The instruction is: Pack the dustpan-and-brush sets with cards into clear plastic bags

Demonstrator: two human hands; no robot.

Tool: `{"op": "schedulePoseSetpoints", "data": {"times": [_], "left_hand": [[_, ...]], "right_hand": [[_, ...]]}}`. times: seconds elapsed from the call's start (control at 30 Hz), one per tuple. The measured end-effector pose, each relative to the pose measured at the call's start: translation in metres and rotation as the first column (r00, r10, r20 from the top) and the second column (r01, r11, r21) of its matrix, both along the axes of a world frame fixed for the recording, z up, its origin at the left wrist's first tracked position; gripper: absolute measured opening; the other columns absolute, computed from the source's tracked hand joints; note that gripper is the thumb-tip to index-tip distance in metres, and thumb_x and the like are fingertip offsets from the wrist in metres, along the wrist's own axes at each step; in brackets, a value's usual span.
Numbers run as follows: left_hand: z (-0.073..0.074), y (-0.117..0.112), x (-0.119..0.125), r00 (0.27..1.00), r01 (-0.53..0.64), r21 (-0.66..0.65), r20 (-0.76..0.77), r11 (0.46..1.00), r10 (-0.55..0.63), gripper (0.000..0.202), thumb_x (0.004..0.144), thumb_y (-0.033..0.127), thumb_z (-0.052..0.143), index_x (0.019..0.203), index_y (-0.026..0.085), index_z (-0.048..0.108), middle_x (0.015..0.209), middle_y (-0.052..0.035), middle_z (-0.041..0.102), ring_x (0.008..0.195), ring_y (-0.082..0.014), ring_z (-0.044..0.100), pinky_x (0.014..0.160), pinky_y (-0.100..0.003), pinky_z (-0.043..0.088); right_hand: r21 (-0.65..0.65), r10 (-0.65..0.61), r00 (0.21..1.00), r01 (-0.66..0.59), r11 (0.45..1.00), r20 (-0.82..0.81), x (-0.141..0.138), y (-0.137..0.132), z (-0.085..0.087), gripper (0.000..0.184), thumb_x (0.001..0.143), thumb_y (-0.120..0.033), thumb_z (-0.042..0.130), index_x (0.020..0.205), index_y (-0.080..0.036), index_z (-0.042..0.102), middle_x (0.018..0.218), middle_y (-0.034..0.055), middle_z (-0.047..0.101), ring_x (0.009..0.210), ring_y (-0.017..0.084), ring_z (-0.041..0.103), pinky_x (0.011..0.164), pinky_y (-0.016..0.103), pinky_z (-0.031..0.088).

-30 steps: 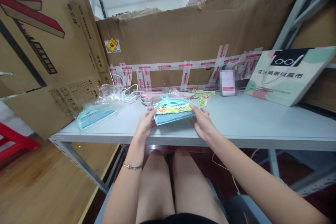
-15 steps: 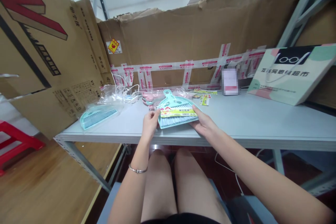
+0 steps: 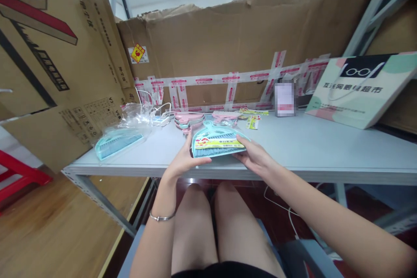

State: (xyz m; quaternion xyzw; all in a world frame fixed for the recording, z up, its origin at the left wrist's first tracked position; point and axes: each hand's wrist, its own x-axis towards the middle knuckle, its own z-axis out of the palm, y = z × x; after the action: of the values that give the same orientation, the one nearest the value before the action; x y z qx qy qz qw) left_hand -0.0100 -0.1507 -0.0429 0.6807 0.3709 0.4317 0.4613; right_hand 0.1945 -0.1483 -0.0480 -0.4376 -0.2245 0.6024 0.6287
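Observation:
A light-blue dustpan with its brush point(image 3: 216, 153) nested in it sits tilted between my hands above the table's front edge. A yellow printed label strip point(image 3: 218, 142) runs across its front. My right hand point(image 3: 256, 154) grips the right edge, thumb on the label end and fingers underneath. My left hand point(image 3: 182, 156) is at the left edge, thumb stretched out below the dustpan and fingers upright alongside, partly hidden. Behind lie stacked pink and blue dustpans point(image 3: 189, 118) and a pink brush point(image 3: 226, 115). More yellow labels point(image 3: 253, 122) lie to the right.
On the table's left lies another blue dustpan set point(image 3: 119, 142) by clear plastic bags point(image 3: 135, 116) and a white power strip point(image 3: 161, 120). A blurred phone point(image 3: 286, 99) stands at the back. A paper bag point(image 3: 355, 93) is at right; cardboard point(image 3: 208, 39) walls the table.
My left hand has let its pinch go and spread its thumb below the dustpan. The dustpan has tipped and shifted slightly left, label lying flatter. My right hand keeps its grip.

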Motion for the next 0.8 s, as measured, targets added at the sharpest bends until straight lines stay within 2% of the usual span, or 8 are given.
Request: {"op": "schedulePoseSetpoints", "data": {"times": [0.1, 0.27, 0.4, 0.5, 0.57, 0.7, 0.8], "left_hand": [[-0.002, 0.000, -0.001, 0.999, 0.024, -0.029, 0.044, 0.999, -0.023, 0.108, 0.059, 0.025, 0.080, 0.148, 0.023, 0.018, 0.143, -0.0090, 0.043, 0.129, -0.0283, 0.043, 0.106, -0.038, 0.036], [-0.012, -0.001, -0.002, 0.992, -0.023, -0.114, 0.121, 0.993, 0.037, 0.110, 0.062, 0.026, 0.079, 0.148, 0.027, 0.011, 0.145, -0.0107, 0.040, 0.121, -0.0272, 0.051, 0.102, -0.039, 0.041], [-0.020, -0.011, -0.003, 0.973, -0.126, -0.174, 0.169, 0.977, 0.155, 0.106, 0.063, 0.028, 0.079, 0.148, 0.019, 0.016, 0.144, -0.0152, 0.040, 0.125, -0.0270, 0.048, 0.102, -0.036, 0.041], [-0.024, -0.022, 0.000, 0.954, -0.196, -0.221, 0.184, 0.955, 0.238, 0.101, 0.062, 0.029, 0.079, 0.145, 0.014, 0.024, 0.144, -0.0167, 0.040, 0.128, -0.0283, 0.044, 0.102, -0.036, 0.042], [-0.027, -0.027, 0.003, 0.944, -0.221, -0.207, 0.200, 0.953, 0.263, 0.092, 0.063, 0.029, 0.078, 0.142, 0.013, 0.033, 0.143, -0.0152, 0.042, 0.128, -0.0275, 0.044, 0.102, -0.035, 0.042], [-0.029, -0.032, 0.012, 0.938, -0.229, -0.140, 0.234, 0.963, 0.257, 0.063, 0.068, 0.030, 0.074, 0.125, 0.013, 0.054, 0.128, -0.0117, 0.059, 0.117, -0.0248, 0.056, 0.100, -0.034, 0.044], [-0.033, -0.033, 0.018, 0.900, -0.351, -0.108, 0.238, 0.930, 0.366, 0.045, 0.070, 0.031, 0.071, 0.110, 0.013, 0.062, 0.112, -0.0101, 0.068, 0.106, -0.0227, 0.062, 0.094, -0.032, 0.048]], "right_hand": [[-0.002, 0.072, 0.997, -0.072, 0.997, 0.026, 0.005, -0.008, 0.002, 0.014, 0.080, -0.015, 0.061, 0.094, -0.013, 0.063, 0.085, 0.0068, 0.069, 0.073, 0.015, 0.063, 0.059, 0.025, 0.055], [0.075, 0.253, 0.967, -0.252, 0.965, -0.006, 0.017, -0.024, 0.003, 0.030, 0.072, -0.009, 0.066, 0.102, -0.013, 0.062, 0.101, 0.0087, 0.068, 0.087, 0.017, 0.065, 0.072, 0.025, 0.056], [0.199, 0.396, 0.918, -0.385, 0.901, -0.019, 0.024, -0.044, 0.005, 0.059, 0.062, -0.003, 0.071, 0.118, -0.018, 0.057, 0.111, 0.0062, 0.066, 0.099, 0.019, 0.063, 0.083, 0.028, 0.054], [0.236, 0.398, 0.917, -0.390, 0.890, 0.017, 0.025, -0.053, 0.005, 0.067, 0.058, -0.002, 0.074, 0.121, -0.019, 0.056, 0.111, 0.0050, 0.066, 0.098, 0.017, 0.064, 0.082, 0.023, 0.054], [0.193, 0.338, 0.941, -0.336, 0.922, 0.025, 0.022, -0.056, 0.003, 0.058, 0.058, -0.002, 0.075, 0.112, -0.017, 0.061, 0.105, 0.0048, 0.068, 0.090, 0.014, 0.066, 0.077, 0.019, 0.055], [0.061, 0.188, 0.982, -0.187, 0.981, -0.018, 0.013, -0.056, -0.005, 0.023, 0.064, 0.000, 0.070, 0.085, -0.010, 0.066, 0.089, 0.0070, 0.071, 0.078, 0.013, 0.068, 0.074, 0.018, 0.057], [-0.018, 0.124, 0.992, -0.124, 0.992, -0.016, 0.007, -0.053, -0.010, 0.007, 0.073, -0.003, 0.063, 0.078, -0.008, 0.065, 0.081, 0.0112, 0.072, 0.075, 0.017, 0.070, 0.067, 0.019, 0.058]]}}
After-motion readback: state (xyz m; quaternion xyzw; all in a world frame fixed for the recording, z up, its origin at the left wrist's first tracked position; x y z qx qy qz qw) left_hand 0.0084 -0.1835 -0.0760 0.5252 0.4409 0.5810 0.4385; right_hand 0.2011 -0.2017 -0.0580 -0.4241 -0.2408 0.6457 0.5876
